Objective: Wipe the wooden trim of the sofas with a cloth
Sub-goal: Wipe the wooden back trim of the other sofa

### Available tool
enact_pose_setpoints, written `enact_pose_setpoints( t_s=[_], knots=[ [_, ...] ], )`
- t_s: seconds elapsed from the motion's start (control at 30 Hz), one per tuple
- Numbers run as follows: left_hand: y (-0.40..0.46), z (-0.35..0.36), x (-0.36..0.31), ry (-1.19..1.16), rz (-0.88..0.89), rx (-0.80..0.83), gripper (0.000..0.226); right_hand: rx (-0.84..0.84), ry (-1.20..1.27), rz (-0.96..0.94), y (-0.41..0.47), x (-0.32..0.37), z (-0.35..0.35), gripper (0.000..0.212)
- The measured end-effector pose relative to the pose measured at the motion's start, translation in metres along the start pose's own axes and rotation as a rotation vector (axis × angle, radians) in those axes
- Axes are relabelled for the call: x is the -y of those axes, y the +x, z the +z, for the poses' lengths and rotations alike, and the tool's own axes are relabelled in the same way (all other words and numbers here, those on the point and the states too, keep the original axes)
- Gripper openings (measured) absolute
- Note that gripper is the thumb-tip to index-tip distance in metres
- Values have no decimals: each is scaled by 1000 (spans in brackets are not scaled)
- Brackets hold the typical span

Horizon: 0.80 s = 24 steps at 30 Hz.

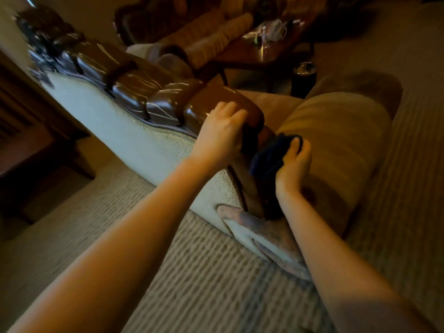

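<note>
A sofa with a pale textured back panel (134,131) carries glossy dark carved wooden trim (134,92) along its top edge, running from upper left to the middle. My left hand (222,131) rests on the near end of that trim with fingers curled over it. My right hand (292,164) grips a dark blue cloth (271,156) and presses it against the wooden trim that runs down the sofa's corner (252,186). The tan padded armrest (336,145) lies just right of the cloth.
A second sofa (211,32) stands at the back, with a dark wooden coffee table (264,54) holding small items. A dark tumbler (304,78) sits on the carpet (192,272) by the armrest. Dark wooden furniture (36,140) is at the left.
</note>
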<state>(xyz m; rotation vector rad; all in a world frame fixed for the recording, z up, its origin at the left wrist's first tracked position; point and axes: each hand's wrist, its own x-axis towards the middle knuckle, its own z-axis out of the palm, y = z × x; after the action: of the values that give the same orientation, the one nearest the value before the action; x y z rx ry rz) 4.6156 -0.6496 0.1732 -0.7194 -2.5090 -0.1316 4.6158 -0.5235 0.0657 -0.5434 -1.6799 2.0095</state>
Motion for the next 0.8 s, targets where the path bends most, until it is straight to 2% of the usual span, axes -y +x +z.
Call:
enact_pose_setpoints(
  t_s=[0.1,0.17,0.23,0.3,0.33,0.4,0.47,0.63,0.7,0.8],
  knots=[
    [9,-8,-5,-23,60,153,45,-106,80,428,-31,-27,-12,26],
    [15,-9,-7,-17,114,220,43,-83,281,834,-49,-41,-23,33],
    [16,-3,-4,37,193,289,42,-44,516,1068,-67,-45,-25,35],
    [13,2,1,100,260,392,47,-126,611,1285,-70,-30,-4,36],
    [12,2,3,112,288,420,49,-211,663,1315,-66,-21,6,37],
    [14,-1,5,82,312,457,49,-491,927,1337,-53,-11,24,42],
    [18,-5,7,24,317,475,50,-566,991,1341,-51,-4,25,49],
    [18,-3,11,-34,313,463,51,-551,908,1300,-48,4,11,49],
    [18,-4,12,-46,315,462,51,-453,780,1253,-53,11,7,47],
    [19,-5,13,-84,300,450,49,-255,534,1033,-64,3,2,59]
  ],
)
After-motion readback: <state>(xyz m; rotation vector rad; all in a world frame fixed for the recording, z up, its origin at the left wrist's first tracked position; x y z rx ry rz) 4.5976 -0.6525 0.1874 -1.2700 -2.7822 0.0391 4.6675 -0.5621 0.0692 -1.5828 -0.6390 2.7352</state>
